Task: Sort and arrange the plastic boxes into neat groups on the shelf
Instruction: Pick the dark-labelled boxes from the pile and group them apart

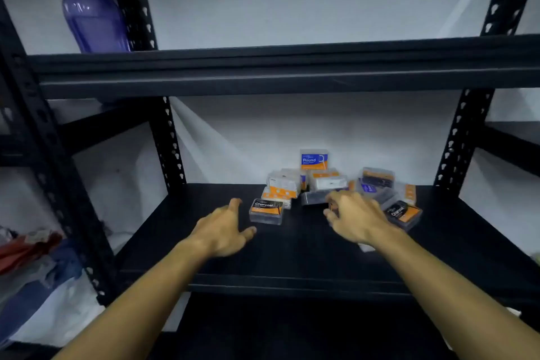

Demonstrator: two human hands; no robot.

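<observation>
We judge the sorting barely begun: the plastic boxes lie in a loose jumble at the centre of the frame, toward the back of the black shelf, some flat, some tilted, one blue "Round" box standing upright behind the rest, and no neat groups show yet. Nearly all of the grouping is left to do. Our left hand, lower centre-left, hovers with fingers spread and relaxed, holding nothing; a "Charcoal" box lies just beside its fingertips, a little to the right in the frame, apart from them as far as we can tell. Our right hand, centre-right, reaches into the pile with fingers curled; a dark box sits just beyond its fingers, but blur keeps us from telling whether it grips anything. A second "Charcoal" box lies tilted just right of that hand. A purple bottle stands on the upper shelf, upper left.
</observation>
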